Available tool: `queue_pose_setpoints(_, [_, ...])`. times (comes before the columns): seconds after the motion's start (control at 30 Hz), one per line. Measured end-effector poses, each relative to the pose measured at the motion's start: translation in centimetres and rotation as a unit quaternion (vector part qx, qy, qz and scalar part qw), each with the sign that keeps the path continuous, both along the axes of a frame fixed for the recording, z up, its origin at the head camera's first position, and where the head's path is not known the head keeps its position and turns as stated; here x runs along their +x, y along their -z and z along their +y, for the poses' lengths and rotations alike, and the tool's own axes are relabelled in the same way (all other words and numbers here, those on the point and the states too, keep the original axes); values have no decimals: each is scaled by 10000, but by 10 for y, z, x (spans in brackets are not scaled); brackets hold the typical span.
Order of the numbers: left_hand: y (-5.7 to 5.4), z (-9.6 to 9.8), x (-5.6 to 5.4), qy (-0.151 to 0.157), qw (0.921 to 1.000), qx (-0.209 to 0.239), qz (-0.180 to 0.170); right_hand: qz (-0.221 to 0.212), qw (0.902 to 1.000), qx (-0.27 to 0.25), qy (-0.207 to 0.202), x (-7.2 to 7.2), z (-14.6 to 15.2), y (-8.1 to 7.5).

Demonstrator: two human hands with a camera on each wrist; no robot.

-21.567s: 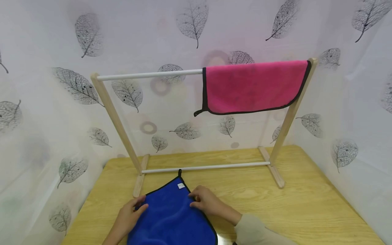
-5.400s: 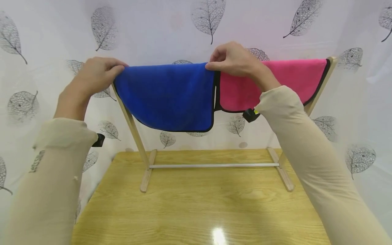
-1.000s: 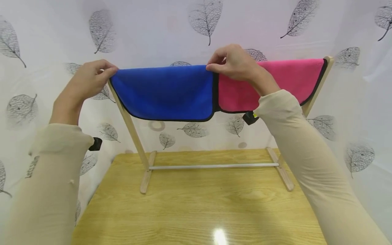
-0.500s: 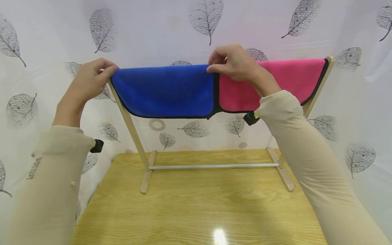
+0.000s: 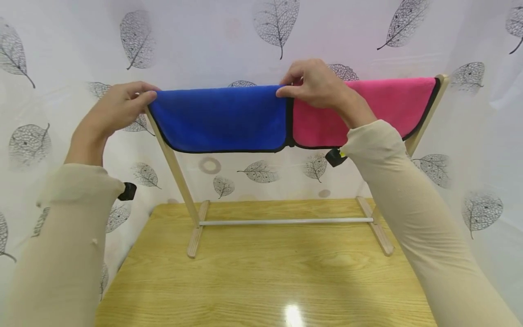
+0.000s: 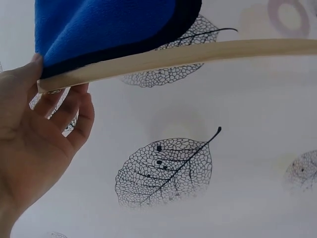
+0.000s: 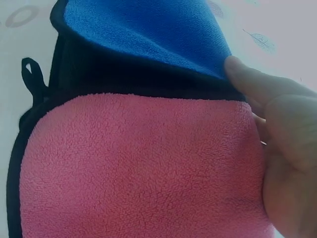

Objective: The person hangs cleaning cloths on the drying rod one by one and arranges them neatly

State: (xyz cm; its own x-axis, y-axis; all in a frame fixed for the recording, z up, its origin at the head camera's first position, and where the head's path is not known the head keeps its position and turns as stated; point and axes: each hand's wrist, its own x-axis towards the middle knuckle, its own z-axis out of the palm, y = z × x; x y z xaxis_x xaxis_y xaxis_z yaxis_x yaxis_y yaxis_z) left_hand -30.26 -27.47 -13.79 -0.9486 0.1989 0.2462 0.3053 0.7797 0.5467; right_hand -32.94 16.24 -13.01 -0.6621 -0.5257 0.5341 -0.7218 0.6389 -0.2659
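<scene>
A blue towel (image 5: pixel 220 119) with black edging hangs folded over the top bar of a wooden rack (image 5: pixel 176 177). At its upper left corner, beside the rack's post, my left hand (image 5: pixel 118 104) pinches the cloth; the left wrist view puts the thumb in front and the other fingers behind the post top (image 6: pixel 64 82). My right hand (image 5: pixel 314 84) pinches the upper right corner between thumb and fingers. Right next to it hangs a pink towel (image 5: pixel 388 104), also black-edged, partly hidden by the right hand and forearm. A black loop (image 7: pixel 33 79) sticks out near both towels' edges.
The rack stands on a wood-grain table (image 5: pixel 261 272), its feet joined by a white lower rod (image 5: pixel 286 221). Behind it hangs a pale curtain (image 5: pixel 204 41) printed with leaves. Black wrist cameras, such as the left one (image 5: pixel 128 191), sit at the cuffs.
The blue towel went from the table, held in both hands, to the top bar. Over the last seconds its front lower edge rose to about the pink towel's level. Both hands stay at its corners.
</scene>
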Motion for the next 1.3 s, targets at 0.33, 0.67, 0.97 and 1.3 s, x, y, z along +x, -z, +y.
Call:
queue_pose_setpoints(0.33, [7,5,-2,-82,9989,-46,459,-35,9998,104,-186,-2,-3,2])
queue_pose_setpoints(0.67, [7,0,0,79,9995,251,180,-48,9999,108,-20,-1,-4,1])
queue_pose_setpoints(0.97, [8,0,-1,-69,9995,207,211,-75,9999,76,-55,-1,-3,0])
queue_pose_setpoints(1.3, [10,2,-3,-185,9988,141,422,76,9996,143,-213,-4,-2,3])
